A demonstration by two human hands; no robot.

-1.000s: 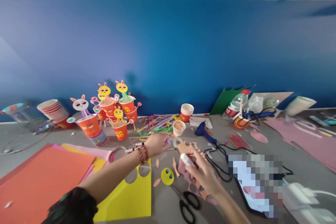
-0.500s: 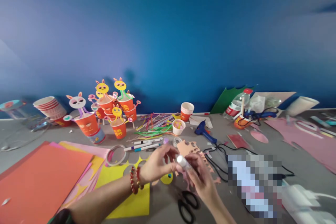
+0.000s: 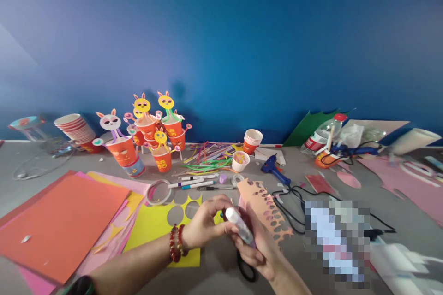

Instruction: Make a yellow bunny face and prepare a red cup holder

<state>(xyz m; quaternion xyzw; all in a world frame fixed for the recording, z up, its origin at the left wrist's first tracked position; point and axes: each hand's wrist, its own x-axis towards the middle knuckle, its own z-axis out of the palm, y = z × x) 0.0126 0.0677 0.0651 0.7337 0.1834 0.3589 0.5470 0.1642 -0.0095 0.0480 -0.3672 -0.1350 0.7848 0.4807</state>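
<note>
My right hand (image 3: 258,246) is closed around a glue stick (image 3: 242,228), its white end tilted up toward my left hand. The fingers of my left hand (image 3: 209,221) are curled together beside that white end. Between them peeks a small bit of a yellow paper disc (image 3: 218,216) with a blue dot; the fingers hide most of it. Black scissors (image 3: 248,271) lie under my right hand, only part of a handle showing. Left of my hands is a yellow sheet (image 3: 152,235) with round holes cut out. A peach cut-out sheet (image 3: 254,193) lies just beyond.
Paper cups with rabbit faces (image 3: 122,152) stand at the back left. Orange paper (image 3: 65,221) covers the left side. Markers (image 3: 197,185), a purple cap (image 3: 223,178) and a blue glue gun (image 3: 275,170) lie ahead. A black cable (image 3: 294,200) runs on the right.
The glue stick has tipped and moved slightly left and down in my right hand. The yellow disc has risen from below my left hand to between its fingers. The view has tilted down.
</note>
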